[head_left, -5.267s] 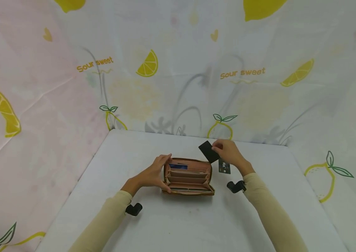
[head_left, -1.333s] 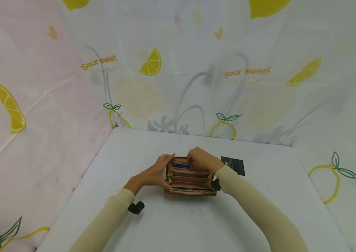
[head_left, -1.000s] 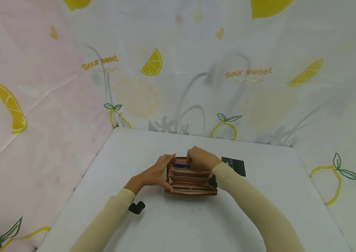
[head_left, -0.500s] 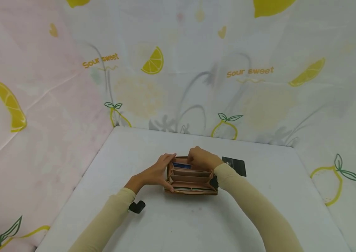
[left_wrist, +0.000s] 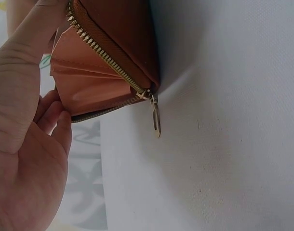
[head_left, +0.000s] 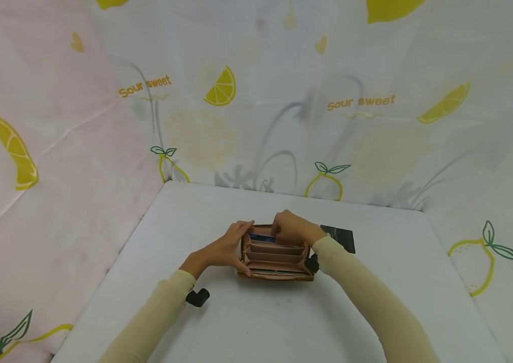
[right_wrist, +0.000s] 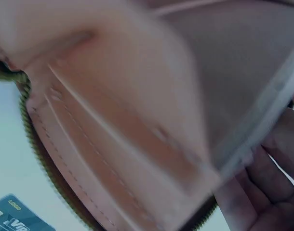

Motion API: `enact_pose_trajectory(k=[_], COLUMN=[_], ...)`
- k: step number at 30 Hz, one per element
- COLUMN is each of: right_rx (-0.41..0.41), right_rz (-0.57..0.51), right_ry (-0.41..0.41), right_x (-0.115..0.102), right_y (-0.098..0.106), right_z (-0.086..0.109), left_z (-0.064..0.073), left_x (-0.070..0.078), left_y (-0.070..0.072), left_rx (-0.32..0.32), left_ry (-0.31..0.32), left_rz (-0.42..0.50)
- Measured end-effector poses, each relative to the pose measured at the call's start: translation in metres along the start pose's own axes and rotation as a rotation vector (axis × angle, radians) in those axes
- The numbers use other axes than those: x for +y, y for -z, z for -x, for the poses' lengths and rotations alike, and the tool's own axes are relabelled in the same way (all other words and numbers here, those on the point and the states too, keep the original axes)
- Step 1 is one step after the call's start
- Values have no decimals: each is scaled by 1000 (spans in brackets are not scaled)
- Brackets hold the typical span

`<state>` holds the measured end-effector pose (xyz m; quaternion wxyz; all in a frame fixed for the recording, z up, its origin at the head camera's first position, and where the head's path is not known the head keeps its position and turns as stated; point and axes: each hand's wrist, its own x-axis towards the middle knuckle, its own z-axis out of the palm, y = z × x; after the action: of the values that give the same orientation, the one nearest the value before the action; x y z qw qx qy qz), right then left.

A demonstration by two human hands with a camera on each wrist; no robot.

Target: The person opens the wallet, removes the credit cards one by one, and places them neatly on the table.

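An unzipped brown wallet (head_left: 278,277) with a pinkish-tan lining lies spread wide on the table, its divided compartments showing. My left hand (head_left: 222,248) grips its left end, thumb on the near edge and fingers at the far edge. In the left wrist view a gold zip pull (left_wrist: 155,120) hangs beside that hand. My right hand (head_left: 293,229) reaches down to the far inner panel with curled fingers. A blue card (head_left: 261,238) sits in that panel, just left of the right fingertips. Whether those fingers pinch anything is hidden. Card slots (right_wrist: 96,149) show beside the right hand.
Right of the wallet lie dark cards (head_left: 344,239), one marked Vip, partly behind the right forearm. The white table (head_left: 247,322) is backed by a lemon-print cloth (head_left: 256,126). A small black device sits at each wrist.
About five seconds ago my right hand held a black card above the Vip card. That card now lies on the table, and the hand is inside the wallet. Little has moved lately.
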<state>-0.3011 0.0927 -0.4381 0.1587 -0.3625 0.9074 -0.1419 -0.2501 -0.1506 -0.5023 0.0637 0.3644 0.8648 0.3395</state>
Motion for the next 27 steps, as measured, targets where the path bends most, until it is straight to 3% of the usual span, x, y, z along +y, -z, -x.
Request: enact_pose_trajectory(k=[6, 12, 20, 27], right_rx=[76, 137, 117, 206], right_rz=[94, 121, 103, 71], right_ry=[79, 68, 82, 103], right_x=[-1, -1, 1, 2], right_y=[0, 9, 9, 24], right_z=[3, 4, 5, 12], left_z=[1, 2, 2, 2], left_x=[2, 3, 3, 3], left_y=[1, 0, 0, -1], left_rx=[4, 4, 4, 5], left_ry=[12, 29, 30, 36], left_rz=[-11, -22, -26, -36])
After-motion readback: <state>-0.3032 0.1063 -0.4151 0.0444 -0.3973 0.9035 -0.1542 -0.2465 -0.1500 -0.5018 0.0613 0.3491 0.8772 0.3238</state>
